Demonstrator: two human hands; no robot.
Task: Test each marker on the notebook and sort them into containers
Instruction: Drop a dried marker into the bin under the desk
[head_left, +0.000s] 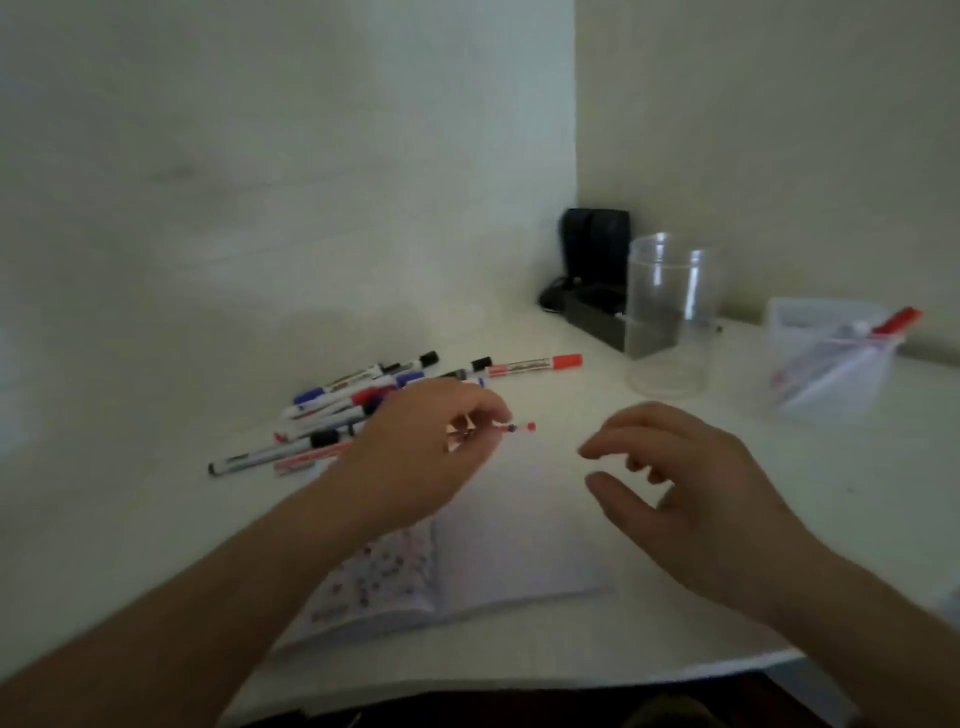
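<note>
Left hand pinches a red marker over the notebook; right hand hovers loosely curled, empty

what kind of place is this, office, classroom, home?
Likely a home or small office desk, pushed into a wall corner; can't say which. Cues: a white desk against bare walls, an open notebook beside a pile of markers, and a dark gadget with a cable in the corner.

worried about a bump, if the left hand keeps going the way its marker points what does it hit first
Probably the right hand. The left hand points its red marker rightward over the notebook, with only bare space between. Depth is unclear, so it might pass just beyond those fingers.
</note>
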